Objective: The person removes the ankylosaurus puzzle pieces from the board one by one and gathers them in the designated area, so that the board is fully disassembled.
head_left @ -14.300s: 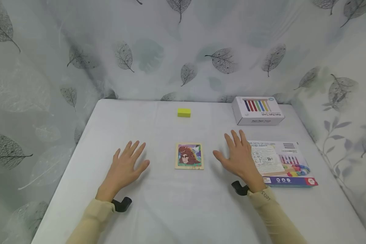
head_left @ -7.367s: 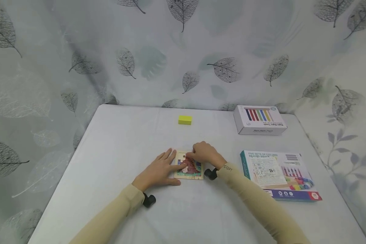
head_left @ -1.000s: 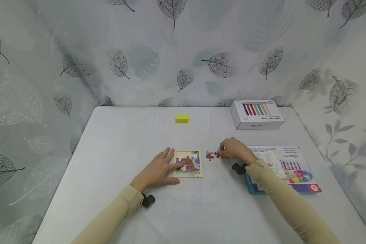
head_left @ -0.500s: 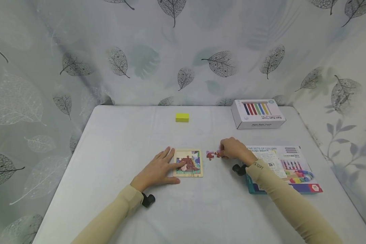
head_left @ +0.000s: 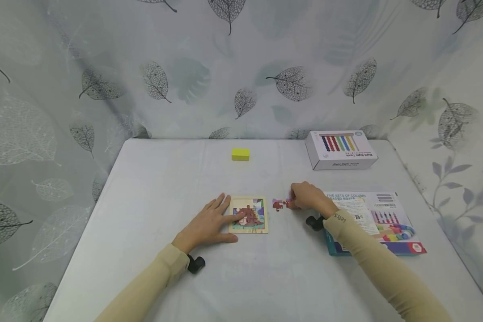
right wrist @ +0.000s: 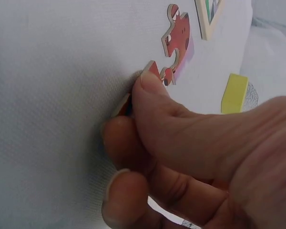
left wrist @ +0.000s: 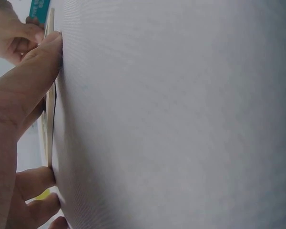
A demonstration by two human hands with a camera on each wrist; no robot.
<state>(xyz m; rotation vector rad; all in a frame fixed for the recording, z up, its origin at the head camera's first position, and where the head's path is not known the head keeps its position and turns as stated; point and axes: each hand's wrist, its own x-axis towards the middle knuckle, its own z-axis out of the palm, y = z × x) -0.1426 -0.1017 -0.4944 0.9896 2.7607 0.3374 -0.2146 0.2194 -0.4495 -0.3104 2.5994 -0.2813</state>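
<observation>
A small dinosaur jigsaw in a square wooden frame (head_left: pixel 249 231) lies mid-table, with pale backing showing in its upper left. My left hand (head_left: pixel 207 223) is spread along the frame's left side, its index finger reaching over the picture and its thumb near the lower left corner. One loose red-and-purple puzzle piece (head_left: pixel 277 204) lies flat to the right of the frame. Beside it my right hand (head_left: pixel 307 195) pinches another red puzzle piece (right wrist: pixel 151 67) between thumb and finger, low at the cloth. Fingers hide much of this piece.
A yellow block (head_left: pixel 240 154) sits near the table's back edge. At the back right stands a white box (head_left: pixel 342 154) with coloured bead rows printed on it. A flatter printed box (head_left: pixel 386 219) lies under the right forearm.
Earlier both hands were apart and the jigsaw was full; since then pieces have come out to the right. Over the last second the pinched piece has shifted slightly toward the loose one.
</observation>
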